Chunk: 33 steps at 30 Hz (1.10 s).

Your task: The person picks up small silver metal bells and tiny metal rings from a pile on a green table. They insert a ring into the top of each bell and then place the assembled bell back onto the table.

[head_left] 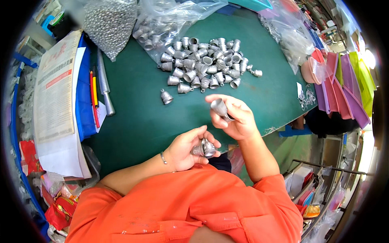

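Dozens of small grey metal bells (204, 65) lie heaped on a green table (133, 109), spilling from a clear plastic bag (170, 16); one stray bell (165, 96) sits apart, nearer the person. A mesh-like bag of tiny silver beads (109, 20) rests to the far left, beside a metal rod (104, 85) and red and yellow pens (94, 97) on a blue folder (84, 105). The right hand (235, 117) pinches a dull grey cone-shaped bell (220, 107) between its fingers above the table's near edge. The left hand (188, 150) cups shiny silver bells (204, 148), fingers curled around them, close to the orange shirt (182, 206).
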### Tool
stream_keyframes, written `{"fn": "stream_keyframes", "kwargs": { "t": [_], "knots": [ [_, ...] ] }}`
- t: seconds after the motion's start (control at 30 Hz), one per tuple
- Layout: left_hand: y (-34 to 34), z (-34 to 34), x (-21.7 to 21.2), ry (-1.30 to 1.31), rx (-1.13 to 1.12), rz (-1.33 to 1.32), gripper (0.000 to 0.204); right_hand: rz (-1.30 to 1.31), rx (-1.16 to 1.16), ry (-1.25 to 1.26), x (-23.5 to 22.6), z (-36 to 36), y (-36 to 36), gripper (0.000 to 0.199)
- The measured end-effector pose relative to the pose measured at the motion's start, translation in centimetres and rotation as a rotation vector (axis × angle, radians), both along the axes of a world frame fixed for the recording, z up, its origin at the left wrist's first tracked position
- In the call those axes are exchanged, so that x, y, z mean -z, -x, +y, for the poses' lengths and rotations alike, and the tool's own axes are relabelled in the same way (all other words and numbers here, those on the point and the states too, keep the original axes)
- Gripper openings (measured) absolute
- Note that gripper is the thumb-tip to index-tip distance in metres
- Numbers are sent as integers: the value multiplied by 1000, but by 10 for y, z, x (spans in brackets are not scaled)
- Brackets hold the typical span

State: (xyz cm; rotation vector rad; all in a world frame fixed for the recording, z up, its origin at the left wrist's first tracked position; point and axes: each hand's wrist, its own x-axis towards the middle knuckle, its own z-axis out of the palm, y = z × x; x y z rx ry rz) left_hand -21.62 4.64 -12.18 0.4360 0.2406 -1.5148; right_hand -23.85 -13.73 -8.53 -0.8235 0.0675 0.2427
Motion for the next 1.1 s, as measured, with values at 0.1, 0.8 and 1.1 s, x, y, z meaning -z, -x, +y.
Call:
{"fn": "stream_keyframes", "kwargs": {
  "t": [0.1, 0.8, 1.1],
  "knots": [
    [0, -1, -2, 12, -30, 11, 47, -168, -116, 350, -8, -6, 1, 33],
    [-2, 3, -6, -62, -85, 28, 11, -383, 156, 894, 8, 9, -33, 27],
    [-3, 2, -6, -44, -85, 37, 12, -4, 50, -220, 11, 5, -14, 41]
  ]
}}
